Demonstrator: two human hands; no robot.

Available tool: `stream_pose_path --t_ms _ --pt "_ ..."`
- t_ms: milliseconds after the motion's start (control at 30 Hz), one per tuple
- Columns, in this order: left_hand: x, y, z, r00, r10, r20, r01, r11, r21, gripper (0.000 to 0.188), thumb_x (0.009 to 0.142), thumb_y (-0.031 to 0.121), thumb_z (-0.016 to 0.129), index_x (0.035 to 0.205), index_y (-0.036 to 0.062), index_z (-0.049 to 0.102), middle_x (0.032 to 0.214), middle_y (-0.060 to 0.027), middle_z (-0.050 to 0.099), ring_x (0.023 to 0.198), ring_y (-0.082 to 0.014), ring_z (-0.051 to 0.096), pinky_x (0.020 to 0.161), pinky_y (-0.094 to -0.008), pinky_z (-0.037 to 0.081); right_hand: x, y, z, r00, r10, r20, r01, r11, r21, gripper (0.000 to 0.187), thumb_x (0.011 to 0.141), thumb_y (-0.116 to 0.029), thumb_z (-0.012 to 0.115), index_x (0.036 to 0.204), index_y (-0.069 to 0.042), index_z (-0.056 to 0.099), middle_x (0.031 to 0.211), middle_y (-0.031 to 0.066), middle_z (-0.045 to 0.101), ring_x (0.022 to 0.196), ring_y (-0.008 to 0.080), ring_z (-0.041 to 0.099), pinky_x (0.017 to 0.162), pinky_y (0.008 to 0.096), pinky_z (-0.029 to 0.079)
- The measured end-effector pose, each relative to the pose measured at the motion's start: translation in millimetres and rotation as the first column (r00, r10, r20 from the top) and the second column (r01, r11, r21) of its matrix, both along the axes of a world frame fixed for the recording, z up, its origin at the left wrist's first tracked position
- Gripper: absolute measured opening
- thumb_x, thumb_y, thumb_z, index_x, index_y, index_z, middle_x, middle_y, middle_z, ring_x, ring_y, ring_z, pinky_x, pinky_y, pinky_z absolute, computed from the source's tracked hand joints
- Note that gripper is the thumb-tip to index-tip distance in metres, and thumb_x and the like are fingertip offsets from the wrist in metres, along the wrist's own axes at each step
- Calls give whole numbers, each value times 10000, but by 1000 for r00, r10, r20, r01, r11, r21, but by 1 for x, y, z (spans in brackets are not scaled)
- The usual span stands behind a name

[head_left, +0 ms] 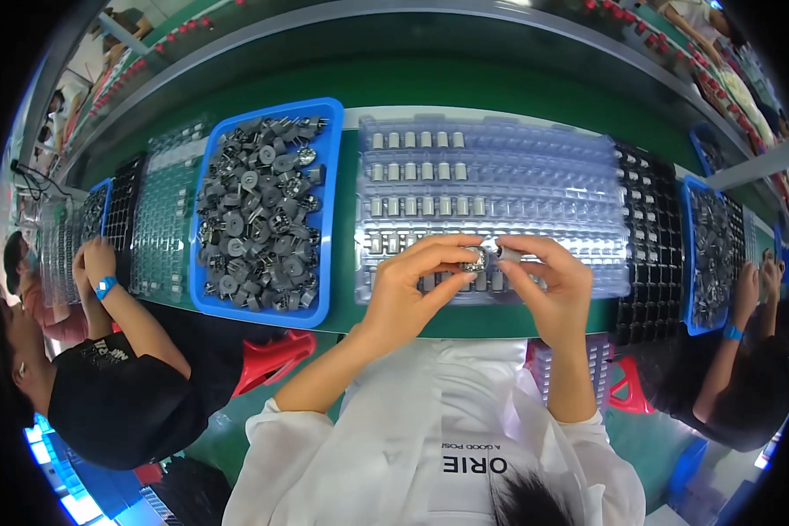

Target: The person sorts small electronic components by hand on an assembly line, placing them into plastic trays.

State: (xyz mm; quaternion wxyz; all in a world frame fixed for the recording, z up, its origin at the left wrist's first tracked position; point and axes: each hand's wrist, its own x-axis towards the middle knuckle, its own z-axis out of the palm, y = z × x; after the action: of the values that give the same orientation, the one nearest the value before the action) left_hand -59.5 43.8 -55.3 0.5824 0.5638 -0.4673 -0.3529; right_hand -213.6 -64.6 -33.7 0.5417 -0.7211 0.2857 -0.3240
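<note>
Above the clear plastic tray (587, 219), my left hand (408, 285) pinches a small round part (475, 259) with a shiny metal face between thumb and fingers. My right hand (552, 279), close beside it, grips a small silver-grey cylinder (508, 254) by the fingertips. The two parts are side by side, and I cannot tell whether they touch. Several rows of silver cylinders (444, 172) stand in the left part of the tray. My hands hide part of its nearest rows.
Left of the tray, a blue bin (325, 237) holds a heap of grey round parts with metal pins (254, 210). A black compartment tray (644, 263) lies to the right. Co-workers sit on both sides, one with a blue wristband (105, 287). Red stools (276, 355) stand below the table.
</note>
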Motion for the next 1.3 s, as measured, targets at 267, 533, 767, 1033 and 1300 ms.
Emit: stream_pose_path --t_ms 267,533,767,1033,1300 --pt "-8 -3 3 997 -56 -57 57 998 24 379 817 -77 629 1185 3 576 1212 -132 588 1080 -191 589 891 -308 513 -19 1 0 997 -17 74 18 1000 -10 188 755 136 651 925 55 654 1023 157 631 956 203 631 781 274 551" --pt "-11 -4 10 996 -30 78 30 1000 -4 446 807 -35 664 1233 24 545 1164 -92 635 1023 -166 620 882 -298 515 -20 6 -3 988 -60 142 63 998 -19 223 739 132 659 917 5 702 1001 113 651 914 179 648 751 256 539" --pt "-13 0 19 993 -38 115 33 998 50 506 799 -6 686 1270 37 505 1180 -61 637 942 -146 648 833 -265 518 -18 6 -2 997 9 71 18 927 -375 203 700 95 701 880 2 706 914 117 698 857 218 669 746 301 525" --pt "-15 0 20 987 -28 160 18 998 65 491 788 6 698 1250 47 535 1176 -31 643 869 -124 651 798 -254 515 -17 9 -3 999 -7 32 21 880 -474 199 681 98 712 857 5 703 895 123 698 848 239 673 745 306 524" --pt "-16 0 21 993 -27 113 23 999 39 455 786 24 707 1219 53 570 1191 -30 634 853 -120 639 788 -265 520 -21 11 -4 995 -3 96 40 920 -389 220 680 134 704 866 18 698 924 140 693 858 222 667 753 286 515"
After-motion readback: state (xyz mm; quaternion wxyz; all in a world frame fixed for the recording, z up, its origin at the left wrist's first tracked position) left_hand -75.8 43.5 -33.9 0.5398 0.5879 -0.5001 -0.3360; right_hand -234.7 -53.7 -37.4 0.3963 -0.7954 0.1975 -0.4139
